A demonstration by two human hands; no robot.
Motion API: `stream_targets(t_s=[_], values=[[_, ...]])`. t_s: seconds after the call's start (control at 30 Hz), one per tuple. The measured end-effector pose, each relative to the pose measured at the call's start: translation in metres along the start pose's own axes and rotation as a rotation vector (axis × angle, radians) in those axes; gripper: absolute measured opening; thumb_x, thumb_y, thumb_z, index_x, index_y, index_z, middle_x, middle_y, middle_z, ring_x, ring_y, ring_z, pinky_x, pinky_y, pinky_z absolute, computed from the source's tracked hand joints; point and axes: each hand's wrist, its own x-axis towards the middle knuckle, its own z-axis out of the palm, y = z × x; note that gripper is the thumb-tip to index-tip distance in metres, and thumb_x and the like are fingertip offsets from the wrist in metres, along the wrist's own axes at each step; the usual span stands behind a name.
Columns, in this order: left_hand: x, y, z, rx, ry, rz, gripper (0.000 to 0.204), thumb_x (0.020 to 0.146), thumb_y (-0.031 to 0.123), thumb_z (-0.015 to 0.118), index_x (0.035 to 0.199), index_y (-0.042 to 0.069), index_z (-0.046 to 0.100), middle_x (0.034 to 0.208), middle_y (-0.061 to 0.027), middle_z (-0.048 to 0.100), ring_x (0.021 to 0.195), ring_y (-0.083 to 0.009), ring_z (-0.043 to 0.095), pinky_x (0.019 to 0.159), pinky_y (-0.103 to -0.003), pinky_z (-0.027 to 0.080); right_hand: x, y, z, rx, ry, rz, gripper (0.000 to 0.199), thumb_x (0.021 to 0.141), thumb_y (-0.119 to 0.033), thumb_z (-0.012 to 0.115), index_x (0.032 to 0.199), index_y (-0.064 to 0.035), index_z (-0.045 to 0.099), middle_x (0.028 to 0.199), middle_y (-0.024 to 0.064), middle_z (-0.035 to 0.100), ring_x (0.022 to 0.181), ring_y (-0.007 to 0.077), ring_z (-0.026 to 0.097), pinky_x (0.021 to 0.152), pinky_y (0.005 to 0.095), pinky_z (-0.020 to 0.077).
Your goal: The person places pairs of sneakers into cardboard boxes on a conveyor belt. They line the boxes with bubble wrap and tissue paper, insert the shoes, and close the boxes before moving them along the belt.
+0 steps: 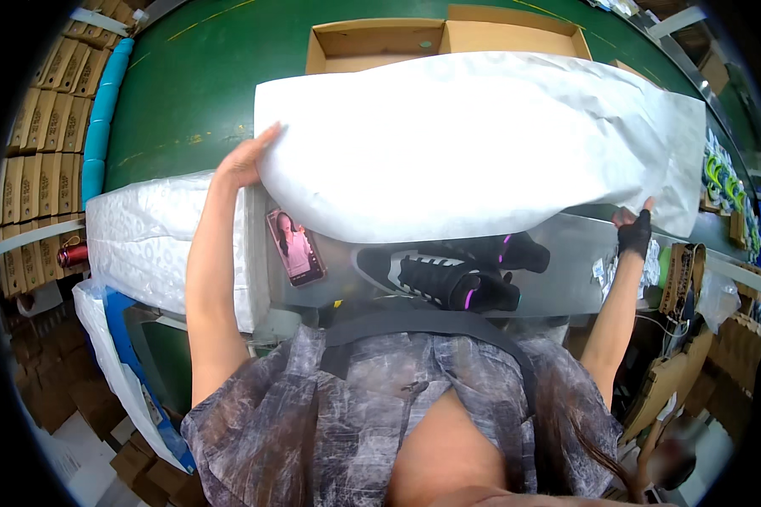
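1. The left hand [247,160] is at the left edge of the big white paper [448,144]; it seems to pinch this edge, with part of the fingers hidden.
2. The right hand [633,231], which wears a dark glove leaving the fingertips bare, is at the lower right edge of the same paper. One finger is stretched out along it; I cannot tell if the hand pinches.
3. The paper is spread between the two hands, above the counter [194,93], and it is wrinkled on its right part.
4. Below the lower edge of the paper lie two dark shoes [444,277] with purple details, the farther one partly covered from view.
5. Left of the shoes is a phone [297,248] with a lit screen, near a stack of patterned white sheets [165,241].
6. Behind the paper stands an open cardboard box [380,38], partly hidden by it.
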Motion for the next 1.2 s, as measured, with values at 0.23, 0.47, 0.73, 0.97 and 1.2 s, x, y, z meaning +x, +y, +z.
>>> stream_targets(t_s=[0.23,0.47,0.73,0.97,1.2], values=[[0.05,-0.02,-0.001,0.062,0.228,0.24,0.046,0.081,0.033,0.061,0.103,-0.007,0.054,0.095,-0.0131,0.061,0.083,-0.0199,0.059,0.075,-0.033,0.048,-0.244,0.082,0.032,-1.185,-1.412,-1.192,0.026,0.061,-0.021,0.068,0.081,-0.007,0.058,0.076,0.0095,0.057,0.074,0.0269,0.055,0.074,0.0356,0.0414],[0.081,0.025,-0.018,0.992,0.751,0.508,0.055,0.088,0.047,0.033,0.092,-0.001,0.06,0.095,-0.0231,0.06,0.092,-0.0426,0.054,0.081,-0.046,0.042,-0.288,0.089,0.059,-1.461,-1.38,-1.308,0.033,0.066,-0.035,0.065,0.063,-0.0031,0.057,0.06,0.0091,0.057,0.065,0.0235,0.055,0.074,0.0357,0.0406],[0.066,0.063,-0.051,1.083,0.874,0.332,0.061,0.087,0.054,0.025,0.098,0.006,0.059,0.1,-0.0231,0.058,0.097,-0.0409,0.052,0.082,-0.049,0.041,-0.319,0.007,0.186,-0.461,-1.138,-0.529,0.028,0.077,-0.02,0.061,0.096,0.0007,0.058,0.076,0.0067,0.059,0.072,0.0113,0.054,0.066,0.0263,0.0442],[0.039,0.128,-0.05,0.643,0.435,0.515,0.058,0.087,0.051,0.038,0.093,-0.002,0.059,0.093,-0.0165,0.062,0.084,-0.0286,0.058,0.075,-0.038,0.046,-0.241,0.155,0.307,-0.524,-0.812,-0.794,0.035,0.07,-0.029,0.067,0.081,0.0035,0.059,0.078,0.0218,0.061,0.076,0.0367,0.058,0.065,0.0381,0.0449],[0.014,0.126,0.024,-0.021,0.042,0.43,0.052,0.084,0.049,0.05,0.084,-0.003,0.059,0.074,-0.0057,0.058,0.064,-0.0114,0.051,0.059,-0.025,0.043,-0.296,0.154,0.335,-0.64,-0.865,-0.213,0.036,0.068,-0.027,0.068,0.066,0.0051,0.053,0.057,0.0118,0.052,0.055,0.0183,0.05,0.053,0.0338,0.04]])
